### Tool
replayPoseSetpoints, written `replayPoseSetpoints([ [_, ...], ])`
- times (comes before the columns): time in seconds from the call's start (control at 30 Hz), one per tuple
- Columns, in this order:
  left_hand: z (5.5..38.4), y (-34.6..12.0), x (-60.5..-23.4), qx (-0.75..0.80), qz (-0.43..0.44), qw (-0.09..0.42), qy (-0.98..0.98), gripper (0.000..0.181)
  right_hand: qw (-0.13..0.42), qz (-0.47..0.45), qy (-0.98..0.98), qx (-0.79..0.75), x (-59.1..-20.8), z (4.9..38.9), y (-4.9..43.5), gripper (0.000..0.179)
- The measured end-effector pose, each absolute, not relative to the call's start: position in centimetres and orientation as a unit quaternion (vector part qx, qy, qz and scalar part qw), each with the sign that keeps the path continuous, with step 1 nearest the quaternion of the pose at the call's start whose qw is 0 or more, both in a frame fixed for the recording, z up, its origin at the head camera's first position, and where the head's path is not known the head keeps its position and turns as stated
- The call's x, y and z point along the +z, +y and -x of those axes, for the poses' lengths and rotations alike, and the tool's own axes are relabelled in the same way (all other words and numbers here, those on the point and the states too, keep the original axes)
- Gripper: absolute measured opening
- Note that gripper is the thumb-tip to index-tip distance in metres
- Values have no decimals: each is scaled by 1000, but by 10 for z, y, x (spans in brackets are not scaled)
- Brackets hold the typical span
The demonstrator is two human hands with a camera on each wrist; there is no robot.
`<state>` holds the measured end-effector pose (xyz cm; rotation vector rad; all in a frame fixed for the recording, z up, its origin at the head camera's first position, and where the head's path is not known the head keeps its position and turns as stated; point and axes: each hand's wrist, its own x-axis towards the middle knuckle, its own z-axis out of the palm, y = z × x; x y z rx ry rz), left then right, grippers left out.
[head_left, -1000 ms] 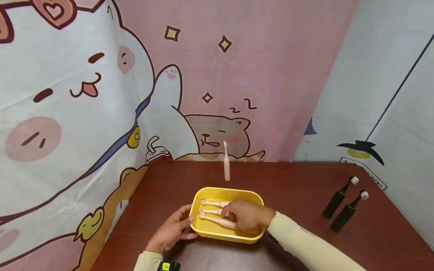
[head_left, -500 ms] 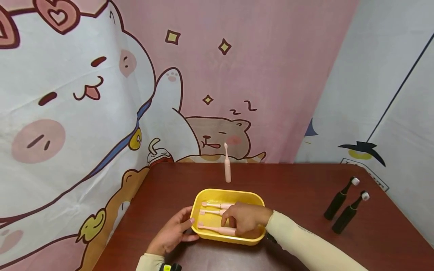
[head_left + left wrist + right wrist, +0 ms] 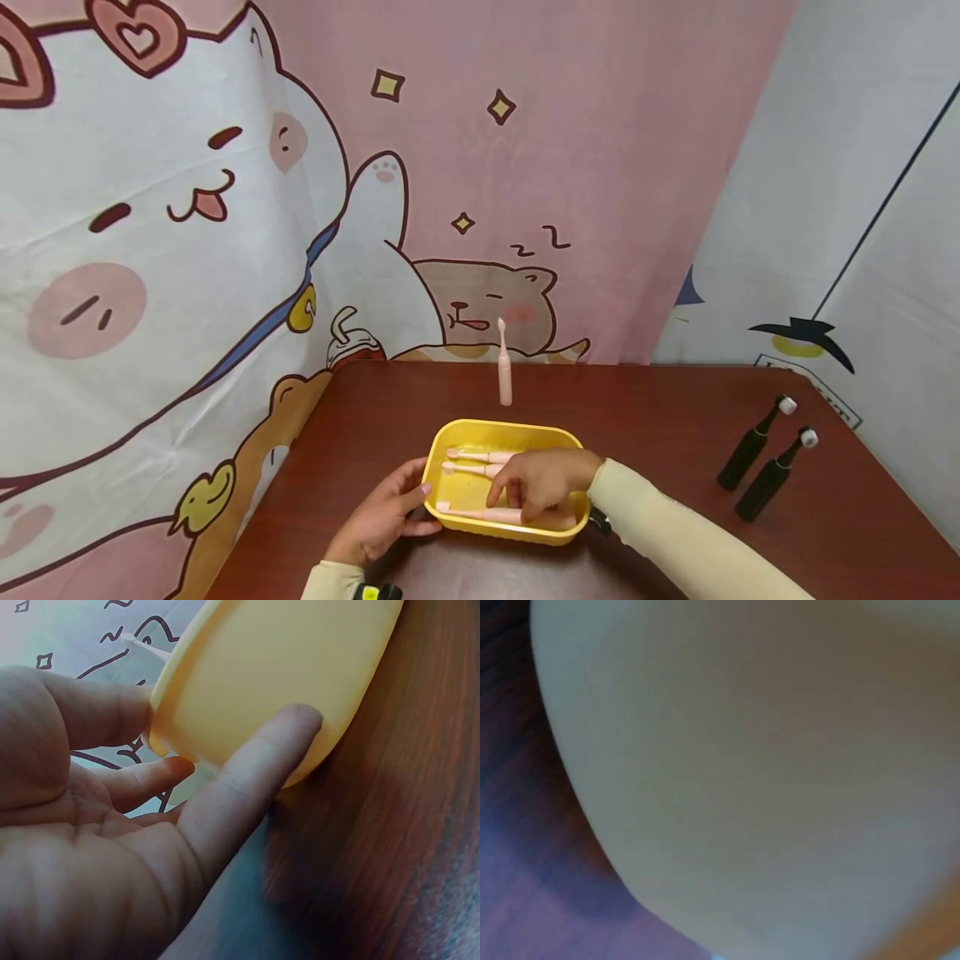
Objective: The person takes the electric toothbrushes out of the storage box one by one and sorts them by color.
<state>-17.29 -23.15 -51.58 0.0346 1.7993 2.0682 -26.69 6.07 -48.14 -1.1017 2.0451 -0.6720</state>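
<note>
In the head view, my left hand (image 3: 388,508) grips the left end of a yellow plastic tray (image 3: 510,429). The left wrist view shows its thumb (image 3: 262,761) over the rim and other fingers against the outside. My right hand (image 3: 543,481) reaches into the tray, fingers bent down around the handle of a pink electric toothbrush (image 3: 480,513) lying along the near wall. Its bristle end points left. Two more pink toothbrushes, one at the far wall (image 3: 472,455) and one beside it (image 3: 468,469), lie alongside, their handle ends hidden under this hand.
Behind the tray, a pink electric toothbrush (image 3: 505,375) stands upright on the dark red wooden table (image 3: 637,425). Two black electric toothbrushes, one farther back (image 3: 742,457) and one nearer (image 3: 763,489), are at the right. A cartoon-printed cloth (image 3: 600,167) hangs behind the table.
Inside the tray, the nearest pink toothbrush has shifted toward the near wall with my right hand, and its head has turned to show white bristles. My left hand stays at the tray's end.
</note>
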Motion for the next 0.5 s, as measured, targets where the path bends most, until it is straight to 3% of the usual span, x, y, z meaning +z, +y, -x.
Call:
replayPoseSetpoints([
  [0.17, 173, -231, -519, 740, -9, 200, 642, 54, 414, 393, 754, -325, -489, 273, 65, 53],
  [0.5, 175, -232, -518, 738, -6, 200, 644, 55, 484, 376, 684, -394, -497, 287, 70, 58],
])
